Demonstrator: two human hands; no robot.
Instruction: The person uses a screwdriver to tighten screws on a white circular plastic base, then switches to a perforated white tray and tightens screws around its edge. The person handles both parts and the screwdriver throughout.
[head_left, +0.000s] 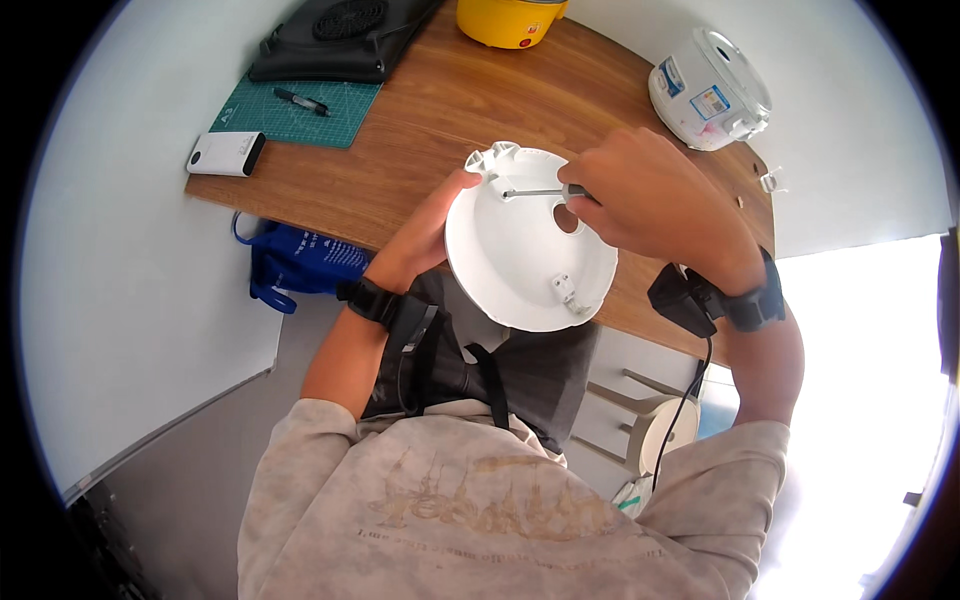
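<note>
A round white plastic housing [500, 250], shallow like a dish, is tilted over the table's near edge. It has a hole near its middle and small fittings at its rim. My left hand [438, 225] is closed on its left edge, thumb near the upper white fittings [492, 157]. In my right hand [640, 190] is a screwdriver [535, 192], its handle mostly hidden by my fingers. The shaft points left across the housing, and its tip meets a small fitting inside the upper left rim. Whether a screw sits there is too small to tell.
On the wooden table [450, 95] stand a yellow cooking pot [505, 22] and a white rice cooker [700, 95]. A green cutting mat [340, 115] bears a black pen [300, 101]. Beside it lie a white box [226, 153] and a black fan pad [340, 45]. A blue bag [305, 260] hangs below.
</note>
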